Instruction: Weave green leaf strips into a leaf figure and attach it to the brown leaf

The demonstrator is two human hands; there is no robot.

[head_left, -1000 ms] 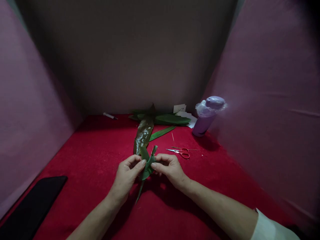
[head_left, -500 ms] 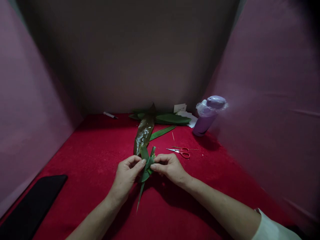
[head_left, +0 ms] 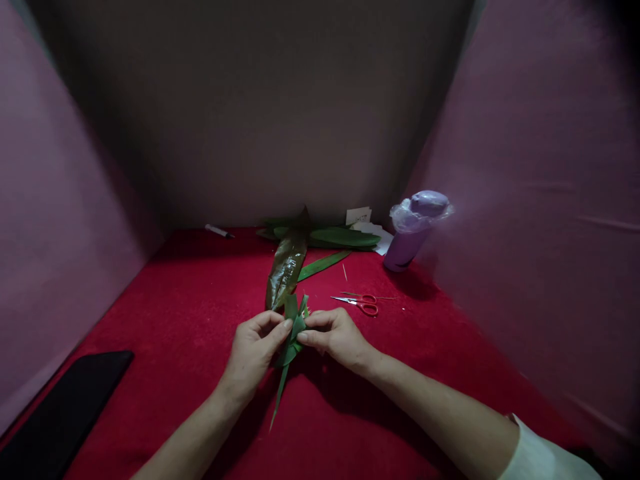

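Between my two hands is a folded green leaf [head_left: 295, 331], with upright strips at its top and a thin pointed tail hanging below. My left hand [head_left: 256, 347] pinches its left side between thumb and fingers. From the right, my right hand [head_left: 337, 337] grips the folds with thumb and forefinger. Just behind the bundle lies a long brownish, shiny leaf [head_left: 287, 267]. A narrow green leaf strip [head_left: 324, 265] rests beside it. Red-handled scissors [head_left: 363, 304] lie on the cloth to the right of my right hand. Parts of the folds are hidden by my fingers.
A red cloth [head_left: 185, 313] covers the table. At the back lie several green leaves [head_left: 345, 237], white papers [head_left: 375, 235] and a pen-like tool [head_left: 219, 231]. A purple container with plastic film [head_left: 406, 248] stands at right. A black flat object [head_left: 70, 407] lies front left. Walls enclose the sides.
My right thumb and the leaf bundle have shifted slightly; the thin tail has swung a little left. Both hands keep their grip. The whole view has moved a few pixels.
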